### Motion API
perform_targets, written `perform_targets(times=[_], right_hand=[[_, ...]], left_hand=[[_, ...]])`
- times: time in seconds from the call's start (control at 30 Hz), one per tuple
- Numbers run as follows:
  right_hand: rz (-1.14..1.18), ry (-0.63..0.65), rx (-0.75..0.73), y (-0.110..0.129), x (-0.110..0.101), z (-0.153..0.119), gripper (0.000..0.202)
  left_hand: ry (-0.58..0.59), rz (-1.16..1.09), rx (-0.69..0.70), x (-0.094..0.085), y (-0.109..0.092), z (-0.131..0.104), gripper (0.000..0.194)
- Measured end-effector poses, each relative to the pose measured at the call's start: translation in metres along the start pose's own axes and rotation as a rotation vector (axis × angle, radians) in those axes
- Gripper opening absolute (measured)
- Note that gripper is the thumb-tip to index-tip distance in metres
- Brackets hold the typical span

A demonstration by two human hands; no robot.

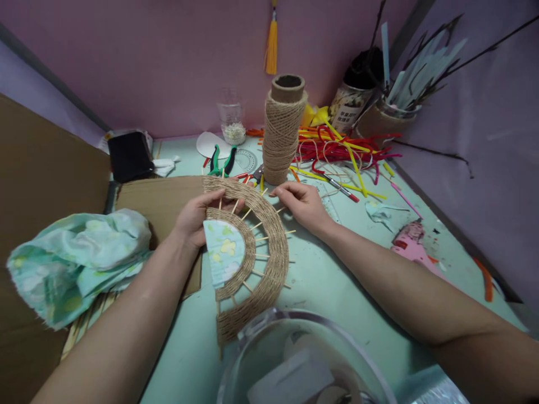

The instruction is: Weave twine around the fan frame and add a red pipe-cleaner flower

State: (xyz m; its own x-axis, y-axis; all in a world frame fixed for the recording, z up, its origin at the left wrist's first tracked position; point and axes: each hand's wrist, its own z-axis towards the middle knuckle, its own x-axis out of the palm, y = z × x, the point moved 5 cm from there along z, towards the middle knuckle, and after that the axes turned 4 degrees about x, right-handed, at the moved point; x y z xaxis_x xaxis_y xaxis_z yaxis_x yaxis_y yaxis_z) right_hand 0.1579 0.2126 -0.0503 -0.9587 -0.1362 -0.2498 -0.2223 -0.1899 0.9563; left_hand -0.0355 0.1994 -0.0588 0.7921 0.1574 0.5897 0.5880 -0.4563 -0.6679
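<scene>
My left grip (194,216) is clamped on the woven half-disc (278,252); right grip (302,203) pinched together beside its one-o'clock rim, contents unclear; tub (312,317) at five; tabletop (337,275) opens toward three.

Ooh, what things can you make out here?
Woven semicircle: one, tan, floral centre, middle
Twine spool: one, tan, behind it
Cloth: one, green floral, left
Cardboard: two pieces, brown, left
Cup: one, clear, back
Pliers: one, green, behind semicircle
Fuzzy stems: many, red and yellow, back right
Containers: two, mixed, back right
Glue gun: one, pink, right
Tassel: one, yellow, wall
Tub: one, clear, front
Table: one, pale green, below
Left hand: one, bare, on semicircle
Right hand: one, bare, near rim
</scene>
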Motion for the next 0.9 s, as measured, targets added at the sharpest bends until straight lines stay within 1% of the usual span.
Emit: perform_targets(times=[0.13, 0.27, 0.37, 0.47, 0.57, 0.77, 0.9], right_hand=[[-0.116, -0.103, -0.112, 0.003, -0.004, -0.003, 0.02], [-0.15, -0.14, -0.159, 0.006, -0.006, -0.004, 0.019], [-0.101, -0.11, -0.146, 0.007, -0.006, -0.003, 0.017], [-0.011, -0.055, -0.1, 0.004, -0.005, -0.002, 0.016], [0.023, -0.027, -0.071, 0.001, -0.003, -0.002, 0.019], [0.011, -0.002, -0.045, -0.001, -0.001, -0.002, 0.02], [0.002, 0.045, -0.052, 0.0, 0.001, -0.001, 0.018]], left_hand=[[0.009, -0.038, 0.019, 0.001, -0.003, 0.001, 0.031], [-0.017, -0.102, 0.112, 0.0, -0.008, 0.003, 0.026], [-0.034, -0.107, 0.149, -0.001, -0.011, 0.004, 0.025], [0.027, -0.148, 0.167, 0.002, -0.013, 0.003, 0.026], [0.071, -0.184, 0.18, 0.003, -0.014, 0.002, 0.03], [0.068, -0.183, 0.245, 0.005, -0.019, -0.001, 0.03], [0.045, -0.224, 0.248, 0.008, -0.02, -0.003, 0.03]])
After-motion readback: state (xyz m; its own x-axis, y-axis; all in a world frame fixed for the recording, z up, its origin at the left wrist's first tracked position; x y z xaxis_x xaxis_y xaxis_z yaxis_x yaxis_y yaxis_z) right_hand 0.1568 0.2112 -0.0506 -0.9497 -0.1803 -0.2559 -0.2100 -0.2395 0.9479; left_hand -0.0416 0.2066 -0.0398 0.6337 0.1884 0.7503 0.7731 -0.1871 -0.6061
